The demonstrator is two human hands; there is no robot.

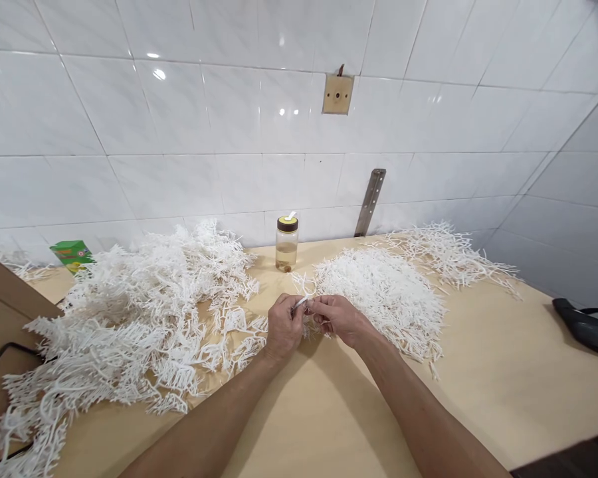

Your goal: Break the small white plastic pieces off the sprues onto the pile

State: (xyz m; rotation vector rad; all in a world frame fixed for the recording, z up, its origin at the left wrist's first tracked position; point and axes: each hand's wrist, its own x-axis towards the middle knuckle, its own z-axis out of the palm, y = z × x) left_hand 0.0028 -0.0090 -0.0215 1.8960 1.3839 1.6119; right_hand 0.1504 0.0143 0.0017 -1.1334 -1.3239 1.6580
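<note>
My left hand (285,326) and my right hand (335,316) meet over the middle of a light wooden table (478,372). Both are closed in a pinch on one small white plastic piece (301,303) held between them. A big tangled heap of white plastic branch-like strips (139,325) lies just left of my hands. A denser pile of small white plastic pieces (383,295) lies just right of them, touching my right hand's side.
A jar with a dark lid and yellowish liquid (286,244) stands behind my hands by the white tiled wall. A third white pile (448,255) lies at the back right. A green box (72,254) sits far left, a dark object (585,326) at the right edge.
</note>
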